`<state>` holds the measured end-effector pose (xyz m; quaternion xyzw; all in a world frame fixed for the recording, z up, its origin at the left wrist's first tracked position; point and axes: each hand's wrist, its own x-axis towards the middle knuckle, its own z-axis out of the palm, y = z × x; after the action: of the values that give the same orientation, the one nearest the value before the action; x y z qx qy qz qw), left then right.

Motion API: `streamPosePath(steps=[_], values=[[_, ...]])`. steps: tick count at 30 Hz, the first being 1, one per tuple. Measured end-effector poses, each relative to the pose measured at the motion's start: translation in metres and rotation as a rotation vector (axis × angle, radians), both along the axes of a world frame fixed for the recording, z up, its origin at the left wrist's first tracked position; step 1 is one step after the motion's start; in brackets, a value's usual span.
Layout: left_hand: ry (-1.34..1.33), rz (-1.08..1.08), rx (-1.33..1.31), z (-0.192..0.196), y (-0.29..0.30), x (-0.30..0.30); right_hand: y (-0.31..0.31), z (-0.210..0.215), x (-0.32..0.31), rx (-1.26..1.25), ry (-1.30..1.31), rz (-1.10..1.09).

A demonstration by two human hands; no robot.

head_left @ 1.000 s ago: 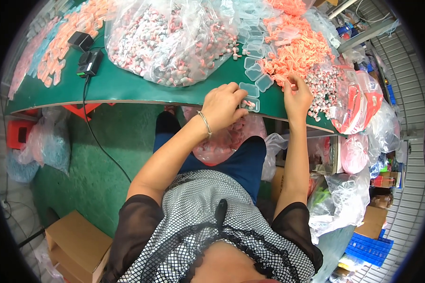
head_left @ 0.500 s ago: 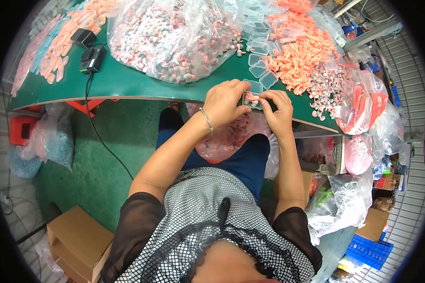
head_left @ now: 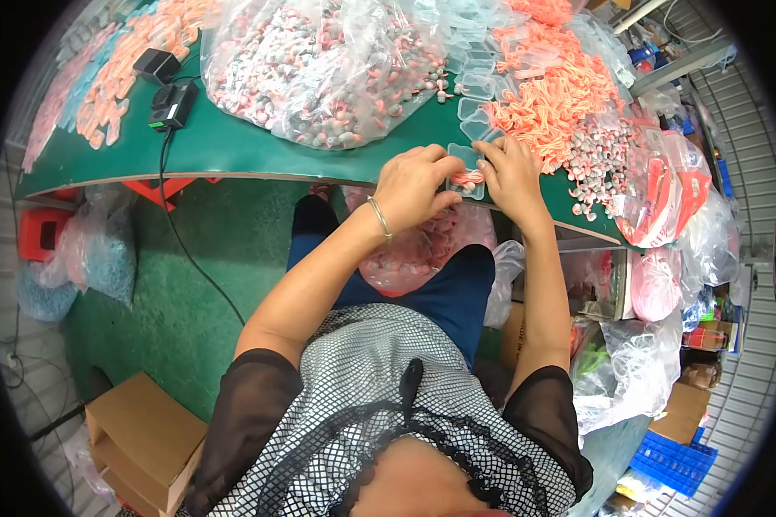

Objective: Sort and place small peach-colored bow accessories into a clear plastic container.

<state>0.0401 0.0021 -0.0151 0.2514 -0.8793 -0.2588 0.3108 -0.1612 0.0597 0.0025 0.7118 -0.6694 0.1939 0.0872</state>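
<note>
A small clear plastic case [head_left: 464, 157] with its lid raised is at the table's front edge. In it lies a bundle of orange cord [head_left: 467, 178]. My left hand [head_left: 412, 191] grips the case's left side, thumb near its front corner. On the opposite side my right hand [head_left: 512, 179] has its fingers bent against the case and its lid; the exact hold of the fingertips is partly hidden. Just beyond stand several open clear cases [head_left: 474, 110] in a row. To the right lie a heap of orange cords [head_left: 547, 103] and a pile of grey-and-pink earplugs [head_left: 593, 164].
A large clear bag of earplugs [head_left: 319, 77] sits on the green table [head_left: 233, 155]. Black adapters [head_left: 171, 105] trail a cable off its edge. Beneath hangs a bag of pink-orange pieces [head_left: 405, 254]. A cardboard box [head_left: 147, 431] stands on the floor at lower left.
My right hand has moved up a little from the cord to the side of the lid. The cord bundle now lies lower inside the case. My left hand keeps its hold.
</note>
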Motion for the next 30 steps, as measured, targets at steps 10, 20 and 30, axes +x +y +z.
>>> streamPosePath(steps=[10, 20, 30], values=[[0.053, 0.022, 0.036, 0.000, 0.001, -0.002, 0.011, 0.000, 0.001, -0.059, -0.359, 0.109], [0.066, 0.014, -0.102, -0.009, -0.005, -0.008, 0.028, -0.015, 0.018, -0.202, -0.398, 0.207], [0.207, -0.011, -0.236, -0.016, 0.020, 0.005, -0.002, -0.001, -0.008, -0.162, -0.488, 0.256]])
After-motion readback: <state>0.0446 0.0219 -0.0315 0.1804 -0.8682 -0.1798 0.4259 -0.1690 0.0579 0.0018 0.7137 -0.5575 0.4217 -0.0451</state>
